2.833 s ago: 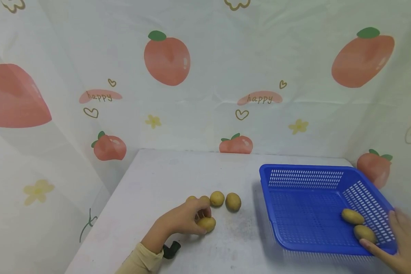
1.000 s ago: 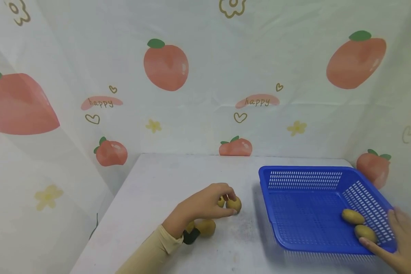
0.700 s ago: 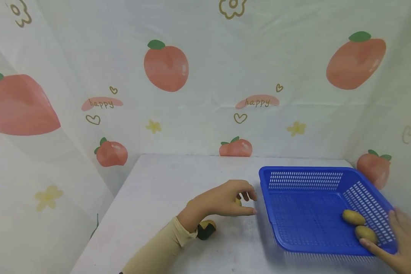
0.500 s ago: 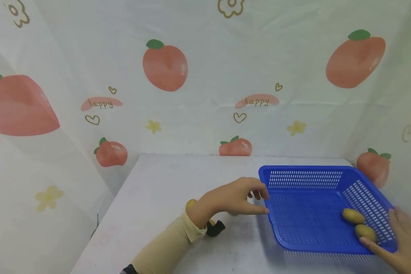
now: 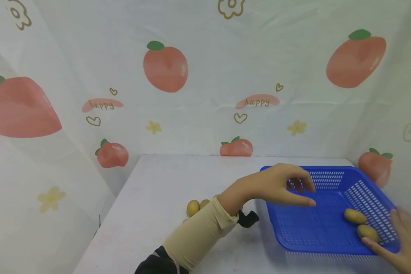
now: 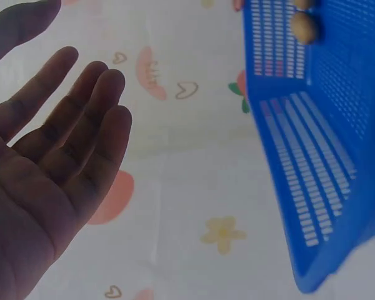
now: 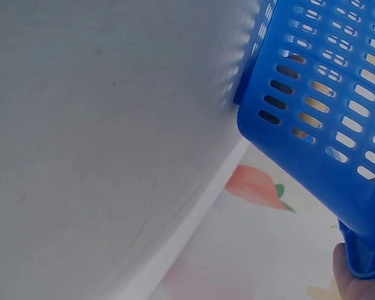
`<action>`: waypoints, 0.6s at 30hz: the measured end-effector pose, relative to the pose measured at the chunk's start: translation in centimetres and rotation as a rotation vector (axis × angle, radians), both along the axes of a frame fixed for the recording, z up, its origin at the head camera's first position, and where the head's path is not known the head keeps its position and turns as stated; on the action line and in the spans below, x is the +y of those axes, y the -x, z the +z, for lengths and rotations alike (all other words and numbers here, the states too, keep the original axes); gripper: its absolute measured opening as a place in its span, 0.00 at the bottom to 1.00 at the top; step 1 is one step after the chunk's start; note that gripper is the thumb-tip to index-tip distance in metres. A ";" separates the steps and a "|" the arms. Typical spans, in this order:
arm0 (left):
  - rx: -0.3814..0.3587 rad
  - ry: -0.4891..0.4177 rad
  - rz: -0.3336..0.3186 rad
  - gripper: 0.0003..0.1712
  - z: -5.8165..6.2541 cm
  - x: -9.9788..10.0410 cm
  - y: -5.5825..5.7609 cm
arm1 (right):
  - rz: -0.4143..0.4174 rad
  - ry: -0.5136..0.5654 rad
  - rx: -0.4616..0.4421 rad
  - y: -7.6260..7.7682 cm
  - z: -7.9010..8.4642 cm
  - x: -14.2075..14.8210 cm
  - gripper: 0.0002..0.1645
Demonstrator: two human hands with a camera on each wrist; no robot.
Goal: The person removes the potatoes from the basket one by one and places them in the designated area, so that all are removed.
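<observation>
1. Closest to us is the right hand (image 5: 407, 239), at 4 o'clock on the blue basket (image 5: 315, 228). It holds the basket's corner, with its thumb over the front edge and its fingers by the right edge.
2. Just past that thumb, also toward 4 o'clock inside the basket, lie two potatoes: one near potato (image 5: 368, 233) and one far potato (image 5: 355, 216). They lie just beside each other.
3. Outside the basket, at 9 o'clock, more potatoes (image 5: 193, 208) sit on the counter (image 5: 164, 186). The sleeve (image 5: 198, 236) hides some, so I cannot count them all.
4. Here is the big change: the left hand (image 5: 281, 184) has just come across from those potatoes. Now it hangs over the basket at 10 o'clock. Its fingers are wide apart and hold nothing.
5. So this move seems to bring no new potato. The basket has two, and the rest look like work not yet done.
6. Farthest back, at 12 o'clock, hangs the fruit cloth (image 5: 205, 125).
</observation>
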State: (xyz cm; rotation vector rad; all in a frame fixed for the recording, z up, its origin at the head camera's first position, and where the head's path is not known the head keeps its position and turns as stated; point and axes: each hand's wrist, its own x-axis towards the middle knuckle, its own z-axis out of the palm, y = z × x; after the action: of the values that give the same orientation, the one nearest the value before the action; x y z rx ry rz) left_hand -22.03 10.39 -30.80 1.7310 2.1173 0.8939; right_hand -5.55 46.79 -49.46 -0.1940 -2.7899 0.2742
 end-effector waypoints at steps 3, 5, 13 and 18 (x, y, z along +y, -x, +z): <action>-0.035 -0.008 0.010 0.15 0.6 1.6 0.1 | -0.011 0.016 0.000 0.0 -0.1 -0.4 0.80; -0.064 -0.007 0.014 0.16 0.9 2.8 0.2 | -0.036 0.010 -0.025 -0.1 -0.1 -0.4 0.80; -0.127 0.013 0.049 0.17 1.4 6.2 0.3 | -0.049 -0.016 -0.060 -0.1 -0.1 -0.3 0.81; -0.177 -0.012 0.053 0.16 0.6 7.4 0.7 | -0.023 -0.022 -0.043 -0.1 0.1 -0.2 0.80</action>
State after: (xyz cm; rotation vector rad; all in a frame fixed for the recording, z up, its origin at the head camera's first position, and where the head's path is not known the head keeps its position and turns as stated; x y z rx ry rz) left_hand -22.76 17.77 -30.21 1.5462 2.0544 1.0354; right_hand -5.46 46.58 -49.34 -0.2296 -2.8303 0.2368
